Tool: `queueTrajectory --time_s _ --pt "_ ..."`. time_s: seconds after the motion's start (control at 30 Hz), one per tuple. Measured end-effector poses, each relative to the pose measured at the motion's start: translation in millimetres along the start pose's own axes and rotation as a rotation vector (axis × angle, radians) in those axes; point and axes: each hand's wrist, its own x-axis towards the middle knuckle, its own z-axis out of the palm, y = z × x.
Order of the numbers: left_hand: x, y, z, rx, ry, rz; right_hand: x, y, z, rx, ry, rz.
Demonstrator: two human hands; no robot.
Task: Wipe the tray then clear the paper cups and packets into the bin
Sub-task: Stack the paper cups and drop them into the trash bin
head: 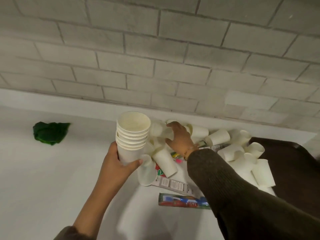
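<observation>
My left hand grips a nested stack of white paper cups, held upright above the white counter. Just to its right, my right hand closes around another paper cup lying on its side in the pile. Several loose paper cups lie toppled near the wall and across the dark brown tray at the right. Packets lie flat on the counter among them: a grey and white packet and a green, blue and red one. My right sleeve covers part of both.
A crumpled green cloth lies on the white counter at the left. A pale brick wall runs behind the counter. No bin is in view.
</observation>
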Motion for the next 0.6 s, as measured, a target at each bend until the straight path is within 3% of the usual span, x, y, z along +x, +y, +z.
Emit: queueTrajectory --time_s 0.2,0.33,0.47,0.6 --pt "16 -18 -21 -0.012 0.090 -0.017 55 -26 27 -0.247 -0.194 -0.031" --pt "19 -26 -23 -0.083 0.076 -0.024 63 -28 41 -0.321 -0.226 0.021" --pt "19 -24 -19 -0.154 0.045 -0.023 54 -24 35 -0.319 -0.113 -0.009" --pt "19 -16 -11 -0.203 -0.020 0.009 19 -11 14 -0.005 0.139 0.099"
